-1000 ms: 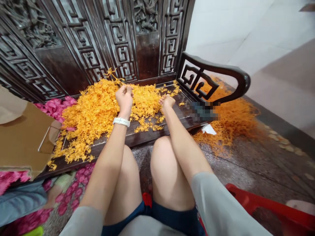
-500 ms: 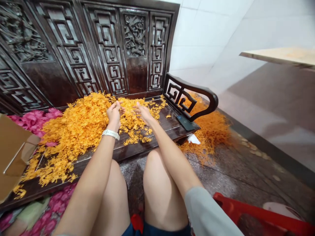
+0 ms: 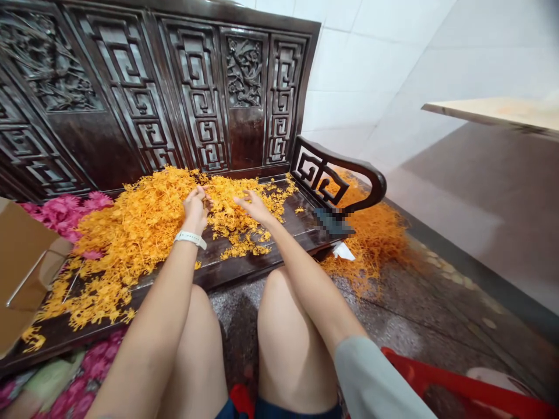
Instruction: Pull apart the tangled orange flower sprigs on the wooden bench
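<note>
My left hand (image 3: pixel 195 208), with a pale watch band on its wrist, is at the right side of a tall heap of yellow artificial flower sprigs (image 3: pixel 151 206). Its fingers are pinched together on what looks like one thin yellow sprig, mostly lost against the yellow behind. To its right, my right hand (image 3: pixel 254 207) hovers over a lower, looser spread of small yellow flower pieces (image 3: pixel 242 235). Its fingers are apart and hold nothing that I can make out. Both piles lie on the seat of a dark carved wooden bench (image 3: pixel 288 233).
Pink artificial flowers (image 3: pixel 65 215) and a cardboard box (image 3: pixel 26 273) are at the left. Beyond the bench's armrest (image 3: pixel 375 174), a mound of thin orange stems (image 3: pixel 371 238) covers the floor. A red plastic object (image 3: pixel 419 372) stands at lower right, and a board (image 3: pixel 493 113) juts out above.
My left hand has moved slightly left and down, widening the gap between my hands. My right hand has dropped a little, its fingers still spread. The view has shifted slightly.
</note>
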`<state>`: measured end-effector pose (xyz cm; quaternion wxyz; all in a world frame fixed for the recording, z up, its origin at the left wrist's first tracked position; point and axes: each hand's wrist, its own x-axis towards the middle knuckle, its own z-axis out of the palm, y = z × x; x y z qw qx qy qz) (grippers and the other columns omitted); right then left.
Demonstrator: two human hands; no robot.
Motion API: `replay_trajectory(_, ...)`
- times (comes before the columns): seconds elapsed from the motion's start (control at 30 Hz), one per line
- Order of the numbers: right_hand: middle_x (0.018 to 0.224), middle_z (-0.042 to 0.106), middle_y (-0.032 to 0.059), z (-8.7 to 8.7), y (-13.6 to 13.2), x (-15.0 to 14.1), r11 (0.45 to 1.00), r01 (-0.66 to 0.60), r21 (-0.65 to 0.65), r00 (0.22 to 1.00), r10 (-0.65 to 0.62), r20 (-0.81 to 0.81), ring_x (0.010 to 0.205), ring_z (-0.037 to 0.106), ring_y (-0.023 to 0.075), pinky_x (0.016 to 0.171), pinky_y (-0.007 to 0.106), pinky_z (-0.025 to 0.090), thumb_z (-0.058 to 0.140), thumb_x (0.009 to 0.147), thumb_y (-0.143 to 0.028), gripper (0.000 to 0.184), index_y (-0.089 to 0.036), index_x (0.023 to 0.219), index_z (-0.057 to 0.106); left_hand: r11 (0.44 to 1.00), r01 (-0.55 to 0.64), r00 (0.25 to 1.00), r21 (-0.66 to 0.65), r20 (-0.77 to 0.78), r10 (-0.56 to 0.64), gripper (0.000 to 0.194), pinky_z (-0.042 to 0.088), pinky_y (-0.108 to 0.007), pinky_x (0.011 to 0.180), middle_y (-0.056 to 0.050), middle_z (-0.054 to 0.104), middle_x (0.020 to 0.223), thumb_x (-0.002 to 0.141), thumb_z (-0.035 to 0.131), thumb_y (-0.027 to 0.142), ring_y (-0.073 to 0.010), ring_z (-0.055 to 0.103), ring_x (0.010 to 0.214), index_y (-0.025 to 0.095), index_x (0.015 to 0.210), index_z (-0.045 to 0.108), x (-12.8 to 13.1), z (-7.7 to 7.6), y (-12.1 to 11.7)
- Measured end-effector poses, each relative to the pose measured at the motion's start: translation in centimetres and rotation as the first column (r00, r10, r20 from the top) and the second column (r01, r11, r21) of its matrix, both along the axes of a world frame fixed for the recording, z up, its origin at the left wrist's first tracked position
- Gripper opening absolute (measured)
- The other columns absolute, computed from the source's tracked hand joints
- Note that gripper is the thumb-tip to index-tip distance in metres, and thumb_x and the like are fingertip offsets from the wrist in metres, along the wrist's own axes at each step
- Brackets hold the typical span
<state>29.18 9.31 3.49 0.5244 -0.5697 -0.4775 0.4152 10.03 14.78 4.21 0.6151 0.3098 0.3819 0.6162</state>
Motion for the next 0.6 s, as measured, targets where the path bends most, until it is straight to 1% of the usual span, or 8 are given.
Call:
replay_trajectory(0.07, 0.109, 0.073, 0.0048, -0.2, 0.1, -0.5, 0.999, -0.047, 0.008, 0.998, 0.047, -0.051, 0.078, 0.063, 0.0113, 0.066, 0.023, 0.051, 0.078, 0.099, -0.037, 0.037, -0.018, 0.128, 0.064, 0.999, 0.018, 0.999, 0.035, -0.028, -0.017, 0.022, 0.044, -0.019, 0.054, 0.003, 0.058, 0.064, 0.099, 0.081, 0.037, -0.0086, 0.054, 0.053, 0.017, 0.094, 0.075, 0.6, 0.1, -0.3)
replay_trajectory(0.13, 0.088, 0.070, 0.0008, -0.2, 0.4, -0.9, 0.998, -0.065, -0.003, 0.992, 0.065, -0.109, 0.068, 0.058, 0.0096, 0.064, 0.022, 0.047, 0.070, 0.103, -0.031, 0.015, -0.017, 0.104, 0.067, 0.998, 0.037, 0.998, 0.055, -0.044, -0.035, 0.022, 0.044, -0.019, 0.054, 0.003, 0.057, 0.064, 0.099, 0.080, 0.037, -0.0086, 0.054, 0.052, 0.017, 0.093, 0.075, 1.0, 0.1, -0.5)
replay_trajectory(0.27, 0.064, 0.059, -0.0033, 0.5, 0.3, -0.9, 0.998, -0.063, 0.002, 0.988, 0.063, -0.141, 0.059, 0.052, 0.0087, 0.061, 0.023, 0.043, 0.077, 0.094, -0.030, 0.033, -0.018, 0.069, 0.060, 0.999, -0.001, 1.000, 0.046, -0.026, 0.003, 0.028, 0.043, -0.019, 0.054, 0.004, 0.056, 0.064, 0.097, 0.082, 0.044, -0.0080, 0.053, 0.052, 0.018, 0.090, 0.072, 1.1, -0.3, 0.1)
replay_trajectory(0.33, 0.061, 0.059, -0.0036, 1.8, -0.6, -0.8, 0.976, -0.218, 0.017, 0.961, 0.218, -0.169, 0.058, 0.050, 0.0085, 0.060, 0.023, 0.042, 0.088, 0.083, -0.037, 0.035, -0.017, 0.068, 0.064, 0.997, -0.081, 0.996, -0.014, -0.025, 0.081, 0.034, 0.041, -0.018, 0.053, 0.005, 0.054, 0.063, 0.097, 0.081, 0.048, -0.0076, 0.052, 0.052, 0.019, 0.086, 0.067, 0.7, -0.8, 0.8)
replay_trajectory(0.4, 0.063, 0.064, -0.0013, 3.7, -2.2, -0.7, 0.869, -0.495, 0.019, 0.853, 0.490, -0.180, 0.058, 0.052, 0.0089, 0.060, 0.024, 0.042, 0.094, 0.075, -0.042, 0.035, -0.015, 0.071, 0.071, 0.979, -0.155, 0.988, -0.132, -0.034, 0.152, 0.036, 0.040, -0.018, 0.053, 0.006, 0.053, 0.062, 0.101, 0.077, 0.048, -0.0072, 0.050, 0.050, 0.019, 0.084, 0.063, 0.1, -1.5, 1.5)
replay_trajectory(0.5, 0.066, 0.069, 0.0034, 6.4, -4.5, -0.4, 0.599, -0.798, 0.072, 0.581, 0.795, -0.175, 0.061, 0.060, 0.0135, 0.065, 0.030, 0.050, 0.095, 0.075, -0.046, 0.037, -0.013, 0.077, 0.078, 0.952, -0.206, 0.978, -0.228, -0.060, 0.198, 0.034, 0.040, -0.017, 0.051, 0.006, 0.053, 0.061, 0.106, 0.071, 0.043, -0.0070, 0.050, 0.049, 0.019, 0.083, 0.062, -0.9, -2.3, 2.2)
replay_trajectory(0.53, 0.065, 0.068, 0.0031, 6.9, -4.9, -0.3, 0.587, -0.798, 0.137, 0.561, 0.806, -0.186, 0.061, 0.061, 0.0146, 0.066, 0.032, 0.052, 0.093, 0.078, -0.047, 0.037, -0.013, 0.079, 0.079, 0.958, -0.200, 0.980, -0.207, -0.058, 0.192, 0.032, 0.041, -0.017, 0.051, 0.006, 0.054, 0.062, 0.105, 0.072, 0.042, -0.0072, 0.051, 0.050, 0.019, 0.085, 0.064, -1.1, -2.3, 2.3)
replay_trajectory(0.6, 0.069, 0.069, 0.0015, 7.0, -4.8, 0.0, 0.725, -0.637, 0.260, 0.672, 0.688, -0.273, 0.066, 0.063, 0.0147, 0.071, 0.031, 0.055, 0.089, 0.084, -0.044, 0.032, -0.015, 0.094, 0.080, 0.978, -0.179, 0.984, -0.108, -0.036, 0.176, 0.031, 0.043, -0.017, 0.052, 0.005, 0.057, 0.064, 0.104, 0.075, 0.044, -0.0076, 0.055, 0.052, 0.018, 0.090, 0.067, -1.3, -1.9, 2.2)
